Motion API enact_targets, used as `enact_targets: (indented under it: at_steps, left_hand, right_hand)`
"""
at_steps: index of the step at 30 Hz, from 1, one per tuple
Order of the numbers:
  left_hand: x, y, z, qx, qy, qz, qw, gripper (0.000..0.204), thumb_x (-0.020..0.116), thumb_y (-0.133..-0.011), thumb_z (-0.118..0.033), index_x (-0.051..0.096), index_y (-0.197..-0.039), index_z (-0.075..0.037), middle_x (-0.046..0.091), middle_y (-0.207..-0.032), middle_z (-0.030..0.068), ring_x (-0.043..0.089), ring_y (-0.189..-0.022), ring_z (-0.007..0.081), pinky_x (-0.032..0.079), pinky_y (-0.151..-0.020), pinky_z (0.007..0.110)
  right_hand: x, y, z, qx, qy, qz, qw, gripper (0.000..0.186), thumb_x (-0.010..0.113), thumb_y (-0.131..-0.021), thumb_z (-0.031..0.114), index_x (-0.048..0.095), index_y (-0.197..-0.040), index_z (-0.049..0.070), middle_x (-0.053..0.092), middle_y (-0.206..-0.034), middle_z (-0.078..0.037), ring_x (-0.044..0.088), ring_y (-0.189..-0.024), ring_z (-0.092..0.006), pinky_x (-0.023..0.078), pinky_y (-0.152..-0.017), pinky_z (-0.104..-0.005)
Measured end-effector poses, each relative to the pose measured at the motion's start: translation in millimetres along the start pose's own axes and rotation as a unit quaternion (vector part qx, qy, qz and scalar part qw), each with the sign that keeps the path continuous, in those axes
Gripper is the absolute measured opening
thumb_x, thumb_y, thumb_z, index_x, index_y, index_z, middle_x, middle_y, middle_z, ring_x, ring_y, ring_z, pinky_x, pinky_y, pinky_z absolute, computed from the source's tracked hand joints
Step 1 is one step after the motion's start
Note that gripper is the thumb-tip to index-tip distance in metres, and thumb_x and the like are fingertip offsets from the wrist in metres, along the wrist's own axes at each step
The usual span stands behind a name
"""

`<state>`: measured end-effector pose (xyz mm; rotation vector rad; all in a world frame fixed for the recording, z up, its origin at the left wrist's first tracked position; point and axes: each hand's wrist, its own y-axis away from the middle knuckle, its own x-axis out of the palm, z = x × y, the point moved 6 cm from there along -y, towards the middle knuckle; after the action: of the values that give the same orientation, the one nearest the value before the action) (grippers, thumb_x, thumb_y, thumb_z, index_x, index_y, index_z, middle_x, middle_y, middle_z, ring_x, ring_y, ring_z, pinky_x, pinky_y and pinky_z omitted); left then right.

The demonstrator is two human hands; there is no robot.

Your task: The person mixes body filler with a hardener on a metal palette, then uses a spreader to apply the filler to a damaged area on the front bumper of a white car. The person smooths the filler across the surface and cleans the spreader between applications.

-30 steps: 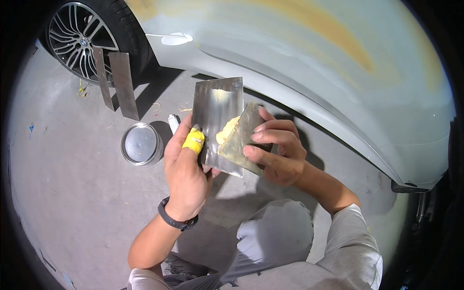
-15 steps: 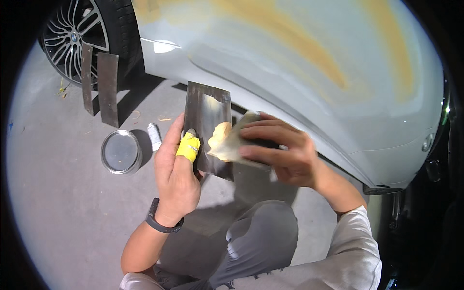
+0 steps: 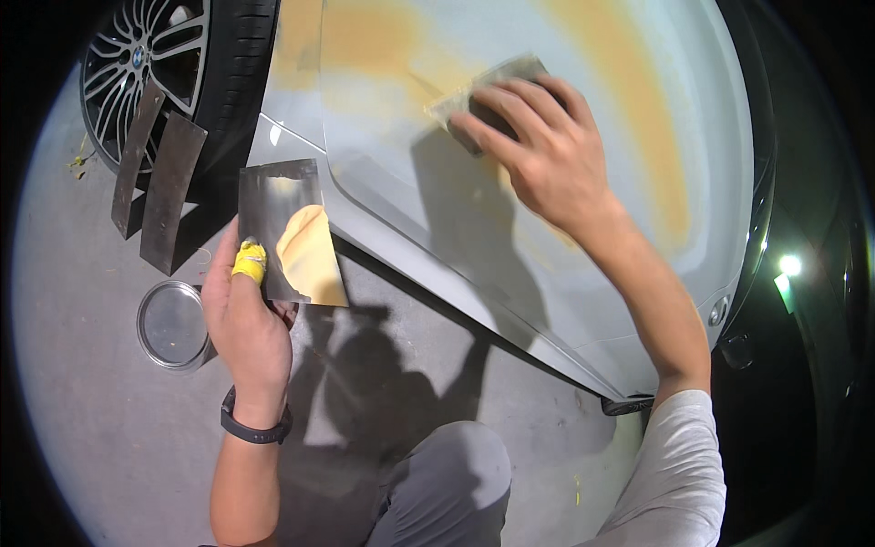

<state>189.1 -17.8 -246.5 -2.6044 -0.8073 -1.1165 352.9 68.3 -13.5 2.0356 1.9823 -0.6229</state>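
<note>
My left hand [image 3: 251, 324] grips a dark metal plate [image 3: 260, 214], the thumb wrapped in yellow tape [image 3: 250, 263] and pressing on its face. A cream-yellow mound of body filler [image 3: 308, 246] lies along the plate's right side. Out over the car door, my right hand [image 3: 547, 146] is closed on a flat filler spreader [image 3: 447, 108], whose edge meets the panel or hovers just off it; I cannot tell which. The grey door panel [image 3: 392, 150] carries yellowish filler patches [image 3: 374, 36] on its upper part and a long curved band at the right.
Two dark metal strips [image 3: 173, 191] lean against the car wheel [image 3: 146, 55]. A round lidded tin [image 3: 173, 324] stands on the grey floor left of my left hand. The car's sill [image 3: 456, 273] runs diagonally below the door. A bright light [image 3: 789, 265] shines at the right.
My right hand has lifted the spreader away from the filler on the plate and out to the door panel. My left hand has shifted left with the plate.
</note>
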Motion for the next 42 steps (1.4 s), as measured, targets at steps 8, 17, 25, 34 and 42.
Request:
enact_targets:
  at_steps: [8, 17, 25, 34, 42]
  left_hand:
    - [-2, 0, 0, -0.014, -0.002, 0.012, 1.000, 0.047, 0.034, -0.102, -0.008, 0.055, -0.142, 0.005, 0.063, -0.087, 0.0003, 0.041, -0.054, 0.0017, 0.033, -0.048, 0.019]
    - [13, 2, 12, -0.012, -0.014, 0.080, 0.997, 0.045, 0.036, -0.102, -0.009, 0.057, -0.138, 0.005, 0.060, -0.081, -0.0018, 0.042, -0.055, 0.0009, 0.033, -0.048, 0.019]
    - [2, -3, 24, -0.021, -0.045, -0.001, 0.999, 0.043, 0.039, -0.105, -0.012, 0.059, -0.140, 0.004, 0.059, -0.077, -0.0027, 0.039, -0.053, 0.0011, 0.031, -0.048, 0.020]
    - [-3, -8, 47, -0.020, -0.045, -0.015, 0.999, 0.042, 0.040, -0.109, -0.015, 0.054, -0.144, 0.004, 0.066, -0.099, 0.0037, 0.049, -0.063, 0.0023, 0.038, -0.053, 0.019]
    - [-8, -12, 62, -0.035, -0.062, 0.050, 0.996, 0.046, 0.034, -0.108, -0.014, 0.050, -0.146, 0.006, 0.066, -0.128, 0.0154, 0.069, -0.109, 0.0174, 0.058, -0.086, 0.028]
  right_hand:
    - [17, -17, -1, -0.046, 0.051, 0.052, 0.996, 0.030, 0.066, -0.085, 0.015, 0.075, -0.113, 0.018, 0.067, -0.112, -0.002, 0.062, -0.115, -0.0198, 0.045, -0.105, -0.0433]
    - [21, -49, -4, -0.079, 0.069, 0.013, 0.994, 0.028, 0.065, -0.088, 0.018, 0.077, -0.113, 0.022, 0.068, -0.113, 0.000, 0.062, -0.116, -0.0183, 0.044, -0.106, -0.0426]
    - [22, -5, 0, -0.049, 0.082, 0.074, 0.993, 0.032, 0.063, -0.089, 0.018, 0.077, -0.118, 0.025, 0.068, -0.117, 0.000, 0.062, -0.118, -0.0186, 0.043, -0.108, -0.0427]
    - [15, 108, 8, 0.005, 0.063, 0.104, 0.993, 0.030, 0.067, -0.090, 0.018, 0.078, -0.118, 0.020, 0.068, -0.121, 0.000, 0.062, -0.117, -0.0172, 0.044, -0.106, -0.0465]
    - [12, 199, 14, 0.039, 0.075, 0.138, 0.987, 0.041, 0.059, -0.092, 0.014, 0.076, -0.127, 0.025, 0.068, -0.129, 0.002, 0.063, -0.119, -0.0174, 0.044, -0.106, -0.0469]
